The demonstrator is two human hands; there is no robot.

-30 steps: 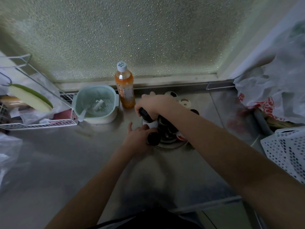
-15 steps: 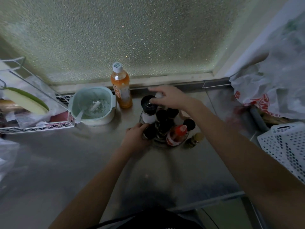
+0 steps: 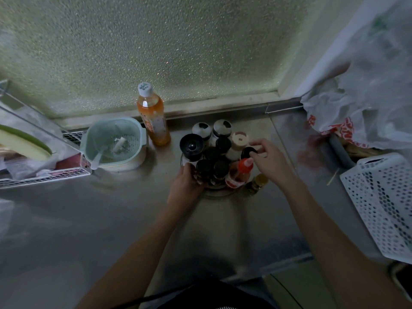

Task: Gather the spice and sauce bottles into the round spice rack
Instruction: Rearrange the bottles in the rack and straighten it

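Two bare hands worked at one crowded rack [image 3: 219,190] on a steel counter [image 3: 89,219] below a frosted pane [image 3: 156,45]. We saw plastic bags [image 3: 365,90] piled far right, with a white perforated basket [image 3: 383,201] beneath them. At far left stood a wire shelf [image 3: 42,175], and beside it a pale green strainer tub [image 3: 114,143]. An orange drink bottle [image 3: 152,117] stood upright just behind the tub, apart from the rack. Our left hand [image 3: 186,186] was curled against the rack's near-left edge, fingers wrapped on a dark-capped jar [image 3: 204,169]; whether they gripped the jar or the rack rim, we could not tell. Our right hand [image 3: 270,162] reached in from the right, fingertips pinched on a black cap [image 3: 247,152] at the rack's right side. Inside the rack stood a black grinder [image 3: 191,146], two steel-topped shakers [image 3: 211,129], a beige-lidded jar [image 3: 238,140] and a red-capped sauce bottle [image 3: 239,173], tilted. One small yellow-lidded jar [image 3: 257,184] sat on the counter just outside the rack, near-right.
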